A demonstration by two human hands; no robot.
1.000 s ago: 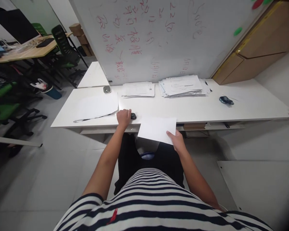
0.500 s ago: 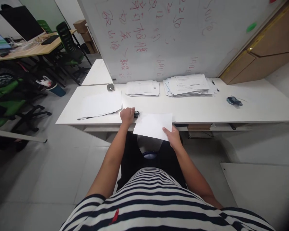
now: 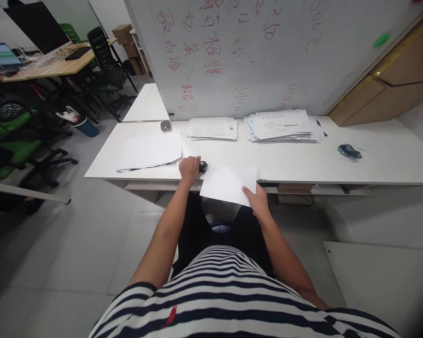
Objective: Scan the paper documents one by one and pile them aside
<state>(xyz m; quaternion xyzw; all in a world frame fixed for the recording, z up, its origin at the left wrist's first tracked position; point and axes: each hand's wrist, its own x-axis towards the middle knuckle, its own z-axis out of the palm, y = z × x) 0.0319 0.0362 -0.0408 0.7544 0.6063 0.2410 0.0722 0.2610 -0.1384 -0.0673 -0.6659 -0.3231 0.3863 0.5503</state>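
My left hand (image 3: 189, 169) is closed around a black stapler (image 3: 203, 166) on the desk, near its front edge. Only the stapler's front end shows beyond the fingers, close against the upper left corner of white paper (image 3: 229, 184). With thumb on top and fingers underneath, my right hand (image 3: 256, 199) pinches the lower right corner of that paper. The paper lies partly on the desk and hangs over the edge above my lap. Whether it is one sheet or more I cannot tell.
Left on the white desk (image 3: 296, 164) lie loose white sheets (image 3: 150, 152), with a small silver-rimmed object (image 3: 165, 126) behind. Two paper stacks (image 3: 213, 128) (image 3: 280, 126) sit before the whiteboard (image 3: 268, 70). A dark object (image 3: 349, 150) lies right, near cardboard boxes (image 3: 359, 101).
The camera view has shifted slightly, so the scene appears a little farther right. Both hands keep their holds on the stapler and the paper, with little visible movement against the desk.
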